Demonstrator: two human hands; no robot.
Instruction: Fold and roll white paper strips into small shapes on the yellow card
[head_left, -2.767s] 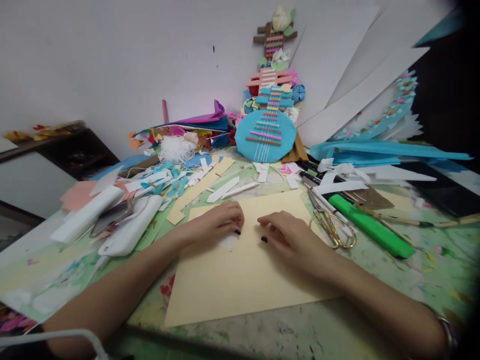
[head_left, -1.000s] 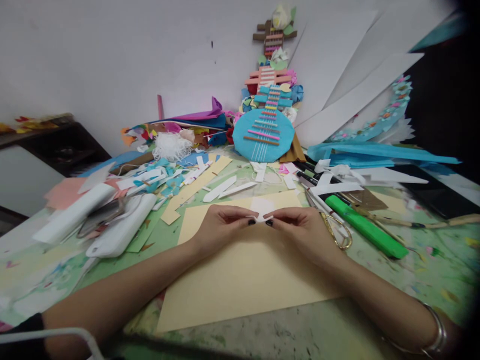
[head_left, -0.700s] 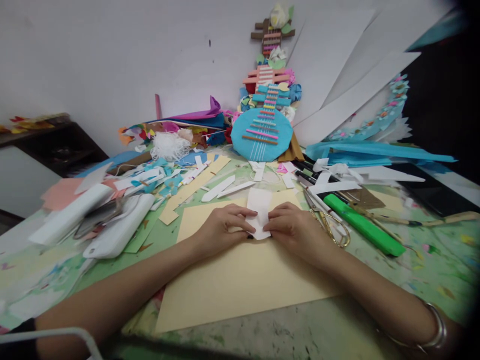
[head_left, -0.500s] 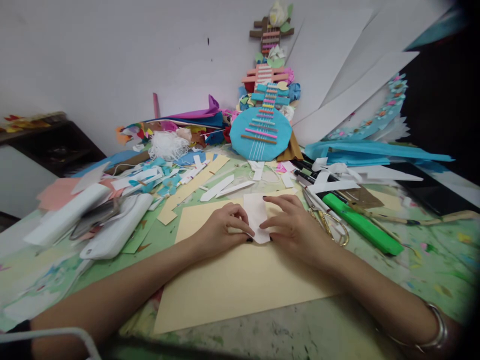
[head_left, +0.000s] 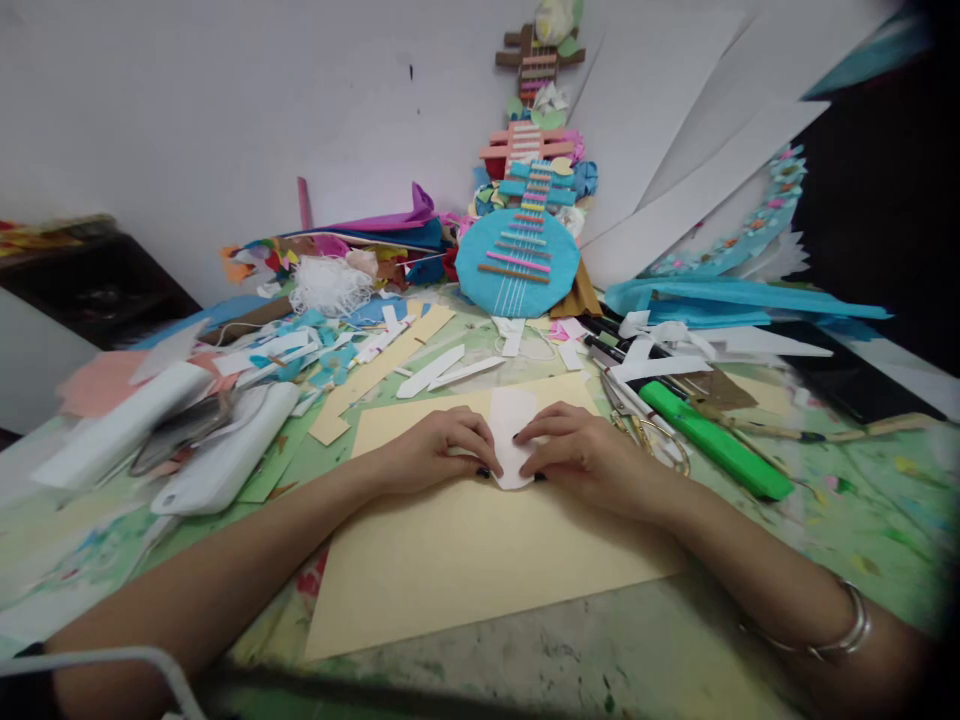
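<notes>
A narrow piece of white paper [head_left: 513, 420] with a rounded lower end lies over a pale yellow sheet [head_left: 465, 570]. My left hand [head_left: 431, 450] pinches its lower left edge, the thumb beneath and the fingers bent over it. On the other side, my right hand [head_left: 600, 460] grips the right edge, with fingertips resting on the paper's face. Both hands rest low above the yellow sheet. Gold-handled scissors [head_left: 660, 440] lie just beyond my right hand, their blades partly hidden by other items.
A bright green long object [head_left: 712, 440] lies at the right, near pens and a dark tablet-like slab [head_left: 847, 375]. Paper scraps [head_left: 431, 370] and a white device [head_left: 232, 450] are at the left. A blue paper instrument [head_left: 517, 265] leans against the wall.
My right hand's fingers have drawn in from spread to closed on the white paper's right edge. The lower end of the paper looks more rounded. The view has shifted slightly.
</notes>
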